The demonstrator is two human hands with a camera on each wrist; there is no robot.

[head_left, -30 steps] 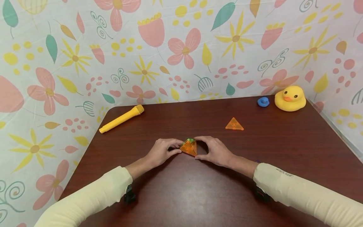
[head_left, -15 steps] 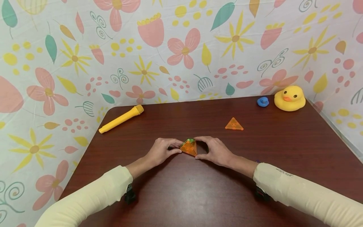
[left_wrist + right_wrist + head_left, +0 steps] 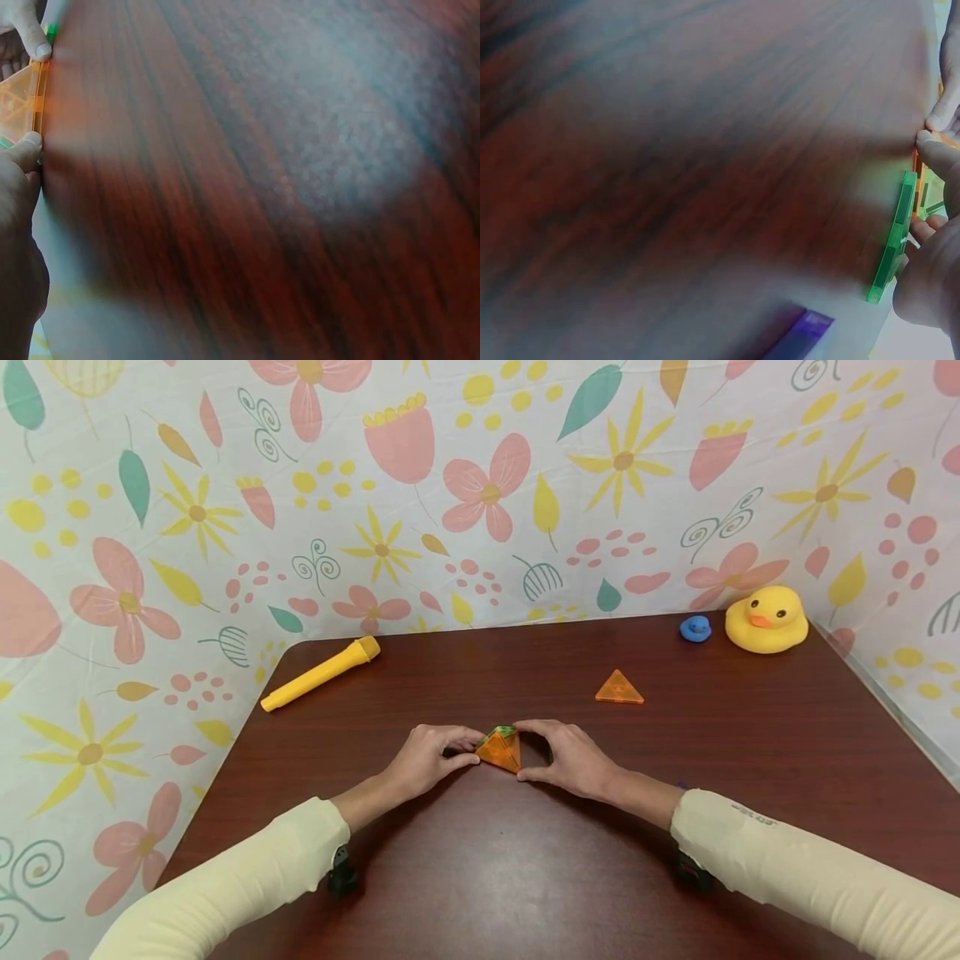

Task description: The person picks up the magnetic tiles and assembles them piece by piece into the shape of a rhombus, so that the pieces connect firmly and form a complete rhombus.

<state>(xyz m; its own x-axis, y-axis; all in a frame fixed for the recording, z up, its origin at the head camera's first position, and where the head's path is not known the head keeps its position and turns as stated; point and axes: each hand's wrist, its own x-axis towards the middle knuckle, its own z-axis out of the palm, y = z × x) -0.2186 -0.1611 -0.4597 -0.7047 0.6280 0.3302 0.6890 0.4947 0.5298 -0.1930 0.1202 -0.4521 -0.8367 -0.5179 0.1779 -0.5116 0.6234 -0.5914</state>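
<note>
A small pyramid of translucent orange and green magnetic tiles [image 3: 498, 752] stands on the brown table between the two hands. My left hand [image 3: 429, 760] holds its left corner, with the thumb in front and the fingers behind. From the other side, my right hand [image 3: 574, 762] grips it with thumb and fingers spread along the right edge. In the left wrist view both thumbs press the bottom edge of an orange tile [image 3: 21, 101]. A green tile [image 3: 892, 238] appears beside the right hand in the right wrist view. The pyramid's back is mostly hidden.
A loose orange triangle tile [image 3: 619, 687] lies behind the right hand. A yellow toy microphone [image 3: 321, 675] is at the back left, a blue duck [image 3: 696, 629] and a yellow duck [image 3: 767, 621] at the back right. A purple tile [image 3: 801, 336] lies near the right forearm.
</note>
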